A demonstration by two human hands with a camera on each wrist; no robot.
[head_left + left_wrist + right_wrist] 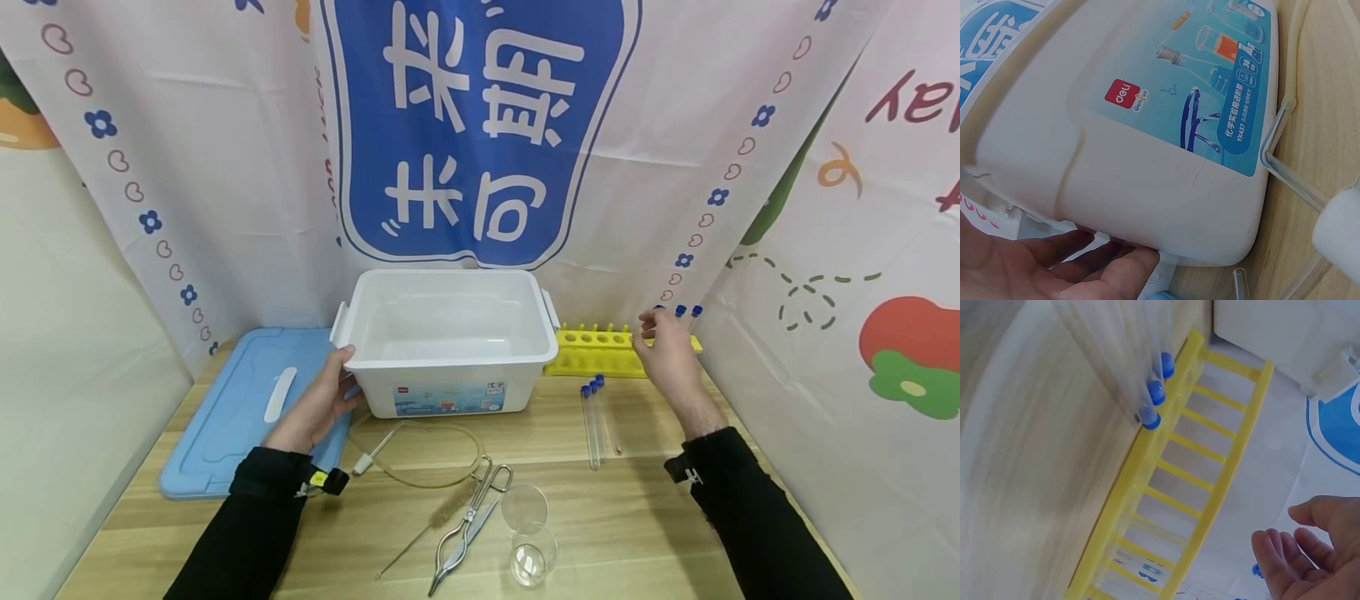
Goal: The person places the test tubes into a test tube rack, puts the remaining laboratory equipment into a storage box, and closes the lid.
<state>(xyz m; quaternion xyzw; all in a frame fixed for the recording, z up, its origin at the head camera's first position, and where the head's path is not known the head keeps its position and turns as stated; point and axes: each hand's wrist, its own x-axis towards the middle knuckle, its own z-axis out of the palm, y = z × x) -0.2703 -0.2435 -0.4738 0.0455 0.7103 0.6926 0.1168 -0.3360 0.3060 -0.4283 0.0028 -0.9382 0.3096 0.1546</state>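
My left hand (318, 404) touches the left end of a white plastic box (367, 385), thumb near its rim. In the left wrist view its fingers (1138, 262) rest along the box's side, below the rim. My right hand (670, 362) hovers over the right end of a yellow test tube rack (592, 362), close to several blue-capped test tubes (697, 311) standing there. Nothing shows between its loosely bent fingers (1266, 550) and thumb in the right wrist view. In front of the rack lie three more blue-capped test tubes (592, 425).
Left of the box lies a blue lid (225, 417) with a white handle. Nearer me are rubber tubing (442, 483) with a bent glass tube, crucible tongs (468, 521), a test tube brush (450, 504) and round glass dishes (525, 504). Printed cloth hangs behind the table.
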